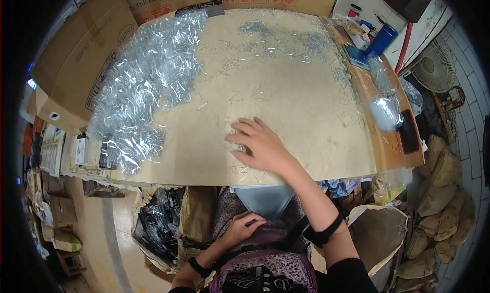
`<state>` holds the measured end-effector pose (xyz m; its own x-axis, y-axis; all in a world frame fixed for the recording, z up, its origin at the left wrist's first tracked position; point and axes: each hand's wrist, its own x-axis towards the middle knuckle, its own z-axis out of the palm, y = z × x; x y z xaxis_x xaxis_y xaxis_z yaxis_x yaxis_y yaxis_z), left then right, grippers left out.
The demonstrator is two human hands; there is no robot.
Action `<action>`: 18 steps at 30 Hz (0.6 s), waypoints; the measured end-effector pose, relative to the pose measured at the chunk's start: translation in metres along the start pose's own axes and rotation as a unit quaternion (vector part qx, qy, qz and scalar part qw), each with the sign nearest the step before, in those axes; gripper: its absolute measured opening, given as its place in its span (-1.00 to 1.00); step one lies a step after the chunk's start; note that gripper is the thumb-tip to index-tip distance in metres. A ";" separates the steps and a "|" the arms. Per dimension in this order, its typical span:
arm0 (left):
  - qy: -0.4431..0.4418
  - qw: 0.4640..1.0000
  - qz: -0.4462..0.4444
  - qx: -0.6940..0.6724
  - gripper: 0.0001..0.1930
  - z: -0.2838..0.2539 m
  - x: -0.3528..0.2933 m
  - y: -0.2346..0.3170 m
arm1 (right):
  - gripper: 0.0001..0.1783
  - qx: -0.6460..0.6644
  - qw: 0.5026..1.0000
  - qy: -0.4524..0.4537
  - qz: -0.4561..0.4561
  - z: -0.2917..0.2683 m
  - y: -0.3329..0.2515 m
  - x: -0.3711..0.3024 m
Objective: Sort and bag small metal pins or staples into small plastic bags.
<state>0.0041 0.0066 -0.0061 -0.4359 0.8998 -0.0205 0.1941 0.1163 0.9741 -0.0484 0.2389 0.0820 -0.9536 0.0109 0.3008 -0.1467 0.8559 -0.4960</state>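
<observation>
My right hand [261,146] lies low over the middle of the board-topped table, palm down with its fingers spread. Small shiny bent wire pieces [239,147] show beside and partly under its palm. A few more bent wires [236,97] lie scattered beyond it. Below the table's near edge, my left hand [244,228] rests by my lap with fingers curled together; what they hold, if anything, cannot be made out. Just above it hangs a grey-blue tray-like piece [264,200], its upper part at the table edge.
A large heap of clear, shiny packets [153,73] covers the table's left side. Loose wire pieces [306,43] are piled at the far side. Cardboard boxes [84,53] stand along the left and back. At right are a phone [409,132], a blue container [382,39] and a fan [434,65].
</observation>
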 end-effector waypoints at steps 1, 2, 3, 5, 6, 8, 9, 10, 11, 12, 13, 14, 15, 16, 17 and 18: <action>0.005 1.000 0.004 0.001 -0.91 -0.001 -0.001 -0.001 | -0.47 0.002 1.000 -0.002 -0.002 -0.005 -0.002 -0.011; 0.006 1.000 0.003 -0.001 -0.91 0.000 -0.002 0.000 | -0.49 -0.004 1.000 0.006 0.003 -0.013 -0.007 -0.024; 0.016 1.000 0.002 -0.002 -0.91 0.001 -0.002 0.001 | -0.52 -0.011 1.000 0.012 0.010 -0.019 -0.014 -0.035; 0.023 1.000 0.003 -0.008 -0.91 0.003 0.000 0.003 | -0.53 -0.059 0.995 0.062 0.055 -0.023 -0.036 -0.048; 0.019 1.000 -0.001 -0.011 -0.91 0.003 0.001 0.004 | -0.54 -0.104 0.983 0.116 0.096 -0.022 -0.044 -0.053; 0.014 1.000 -0.007 -0.014 -0.90 0.003 0.002 0.007 | -0.51 -0.141 0.979 0.104 0.099 -0.011 -0.050 -0.060; 0.010 1.000 -0.014 -0.011 -0.90 0.002 0.003 0.009 | -0.49 -0.177 0.975 0.093 0.100 -0.006 -0.053 -0.064; 0.005 1.000 -0.022 -0.008 -0.90 0.002 0.002 0.011 | -0.49 -0.177 0.975 0.092 0.103 -0.002 -0.055 -0.071; 0.004 1.000 -0.024 -0.009 -0.90 0.001 0.000 0.013 | -0.46 -0.170 0.977 0.087 0.098 0.001 -0.058 -0.077; 0.002 1.000 -0.027 -0.011 -0.90 0.001 -0.003 0.015 | -0.44 -0.164 0.978 0.082 0.094 0.003 -0.063 -0.082; -0.001 0.999 -0.032 -0.014 -0.89 0.000 -0.005 0.016 | -0.43 -0.137 0.983 0.074 0.096 0.000 -0.069 -0.090; -0.002 0.999 -0.036 -0.016 -0.89 0.000 -0.008 0.016 | -0.43 -0.135 0.983 0.070 0.099 -0.001 -0.074 -0.098; 0.005 1.000 -0.008 -0.014 -0.90 0.000 -0.008 0.017 | -0.43 -0.105 0.988 0.076 0.081 -0.001 -0.078 -0.105; 0.012 1.000 0.020 -0.012 -0.90 0.000 -0.008 0.018 | -0.44 -0.074 0.992 0.082 0.065 -0.001 -0.080 -0.111; 0.013 1.000 0.007 -0.024 -0.88 0.000 -0.007 0.020 | -0.59 -0.040 0.992 0.116 0.037 0.000 -0.079 -0.116; 0.009 1.000 0.013 -0.009 -0.89 -0.002 -0.006 0.023 | -0.59 -0.039 0.992 0.113 0.043 0.001 -0.075 -0.125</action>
<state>0.0097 0.0030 0.0173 -0.4474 0.8943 0.0091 0.1903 0.0852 0.9780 0.0812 0.1728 0.0814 -0.8774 0.1939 0.4389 -0.0380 0.8837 -0.4664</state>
